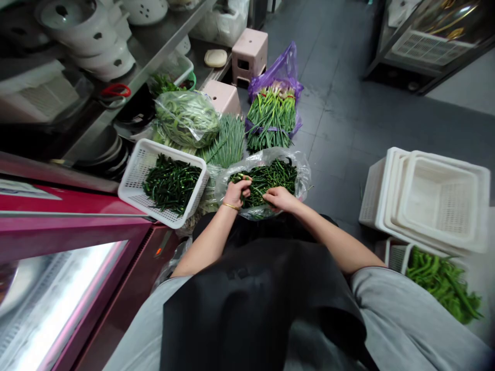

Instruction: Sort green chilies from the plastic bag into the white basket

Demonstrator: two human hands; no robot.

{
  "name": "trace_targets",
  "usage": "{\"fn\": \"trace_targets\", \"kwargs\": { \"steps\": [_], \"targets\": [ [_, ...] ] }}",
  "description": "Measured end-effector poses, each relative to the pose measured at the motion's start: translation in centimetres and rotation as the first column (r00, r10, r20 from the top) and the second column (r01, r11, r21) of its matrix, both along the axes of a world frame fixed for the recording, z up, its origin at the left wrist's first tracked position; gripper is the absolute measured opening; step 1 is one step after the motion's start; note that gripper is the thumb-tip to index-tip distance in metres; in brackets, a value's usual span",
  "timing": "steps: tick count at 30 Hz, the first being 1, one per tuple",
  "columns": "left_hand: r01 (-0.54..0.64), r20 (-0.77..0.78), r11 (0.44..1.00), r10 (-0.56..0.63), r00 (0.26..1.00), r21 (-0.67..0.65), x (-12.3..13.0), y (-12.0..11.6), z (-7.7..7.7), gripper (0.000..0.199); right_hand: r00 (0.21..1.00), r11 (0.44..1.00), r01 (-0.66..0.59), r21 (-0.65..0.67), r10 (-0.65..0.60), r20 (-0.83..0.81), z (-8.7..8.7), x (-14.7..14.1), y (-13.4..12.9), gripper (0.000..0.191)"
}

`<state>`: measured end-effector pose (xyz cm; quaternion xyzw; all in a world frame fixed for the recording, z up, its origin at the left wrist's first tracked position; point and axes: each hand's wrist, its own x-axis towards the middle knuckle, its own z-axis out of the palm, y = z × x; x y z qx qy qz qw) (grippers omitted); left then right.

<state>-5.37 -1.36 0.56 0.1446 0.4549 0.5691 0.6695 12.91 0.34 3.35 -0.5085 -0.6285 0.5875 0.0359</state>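
Note:
A clear plastic bag [303, 172] lies open in front of my lap, full of thin dark green pods [276, 175] that look like green chili peppers. At the bag's left side, my left hand [237, 192] is closed around a few of these peppers. My right hand [281, 199] is over the bag's near right part, its fingers pinched on the end of a thin pepper or its stem. Left of the bag, a white perforated basket [178, 153] holds a pile of similar dark green peppers [170, 183].
Bundled green stalks [274, 111] lie in a purple bag [288, 62] beyond. Bagged greens [185, 118] and pink stools [249, 49] are at the back left. Stacked white baskets [433, 190] and light green peppers [441, 283] stand right. A pink-framed cabinet [77, 232] is left.

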Motion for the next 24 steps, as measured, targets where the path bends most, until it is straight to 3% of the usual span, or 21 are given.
{"fn": "trace_targets", "kwargs": {
  "steps": [2, 4, 7, 9, 11, 13, 15, 17, 19, 21, 24],
  "targets": [
    [-0.054, 0.126, 0.998, 0.051, 0.991, 0.021, -1.2, -0.1, 0.5, 0.018, 1.000, 1.000, -0.016, 0.018, 0.016, 0.017, 0.9, 1.8, 0.2, 0.027],
    [-0.068, 0.194, 0.997, 0.060, 0.979, 0.035, -1.6, -0.1, 1.1, 0.027, 0.994, 0.994, 0.089, 0.060, -0.085, -0.065, 1.4, 2.4, 0.3, 0.029],
    [-0.031, 0.142, 0.999, 0.032, 0.989, -0.008, 0.1, -0.3, 1.6, 0.032, 0.934, 0.956, 0.282, 0.081, -0.254, -0.250, 0.8, 0.7, 0.1, 0.029],
    [0.002, 0.047, 0.999, 0.000, 0.999, -0.043, 1.9, -0.5, 1.4, 0.033, 0.937, 0.951, 0.283, 0.123, -0.246, -0.248, -0.2, -1.2, -0.3, 0.026],
    [-0.003, -0.064, 0.999, 0.000, 0.998, -0.039, 3.1, -0.8, 0.9, 0.037, 0.982, 0.949, 0.159, 0.274, -0.122, -0.147, -0.8, -2.3, -0.6, 0.022],
    [-0.017, -0.198, 1.000, 0.016, 0.980, -0.001, 3.3, -1.2, 0.3, 0.039, 0.998, 0.901, -0.058, 0.430, 0.069, -0.011, -0.9, -2.3, -0.5, 0.021],
    [0.090, -0.388, 0.994, -0.061, 0.920, 0.058, 2.7, -1.7, 0.1, 0.036, 0.978, 0.842, -0.210, 0.498, 0.184, 0.101, -0.5, -1.3, -0.1, 0.027],
    [0.336, -0.562, 0.935, -0.220, 0.797, 0.111, 2.0, -2.2, 0.1, 0.029, 0.972, 0.831, -0.234, 0.504, 0.194, 0.132, 0.0, -0.1, 0.4, 0.035],
    [0.529, -0.664, 0.837, -0.318, 0.677, 0.139, 1.6, -2.8, 0.5, 0.024, 0.976, 0.846, -0.214, 0.489, 0.198, 0.085, 0.3, 0.7, 0.7, 0.037],
    [0.565, -0.690, 0.810, -0.319, 0.650, 0.158, 1.6, -3.3, 0.9, 0.023, 0.975, 0.886, -0.184, 0.425, 0.220, -0.037, 0.5, 0.9, 0.7, 0.037],
    [0.495, -0.707, 0.846, -0.227, 0.670, 0.198, 2.0, -3.9, 2.0, 0.022, 0.951, 0.974, -0.121, 0.190, 0.168, -0.259, 0.8, 0.5, 0.2, 0.038]
  ]
}}
